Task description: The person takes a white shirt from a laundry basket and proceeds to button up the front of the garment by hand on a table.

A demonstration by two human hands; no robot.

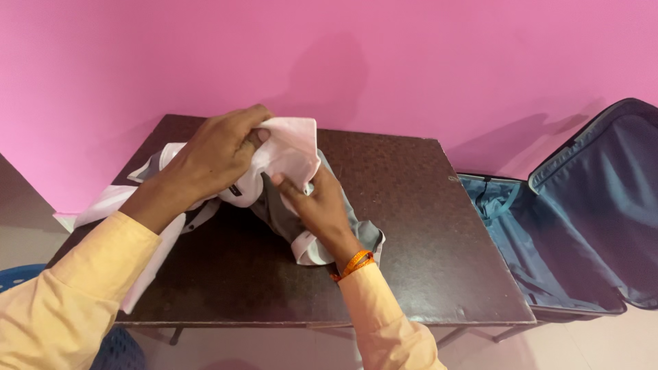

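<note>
A pale pink shirt (291,147) with grey inner panels lies bunched on a dark brown table (425,226). My left hand (216,154) grips the shirt's upper fold near the collar. My right hand (319,202) pinches the pink cloth from below, with an orange band on that wrist. A grey cuffed part (367,233) of the shirt trails to the right of my right wrist. One sleeve (103,202) hangs off the table's left side. Both my arms wear light yellow sleeves.
An open suitcase (569,226) with blue lining stands on the floor to the right of the table, its lid leaning against the pink wall (411,55). A blue plastic item (17,274) shows at the lower left.
</note>
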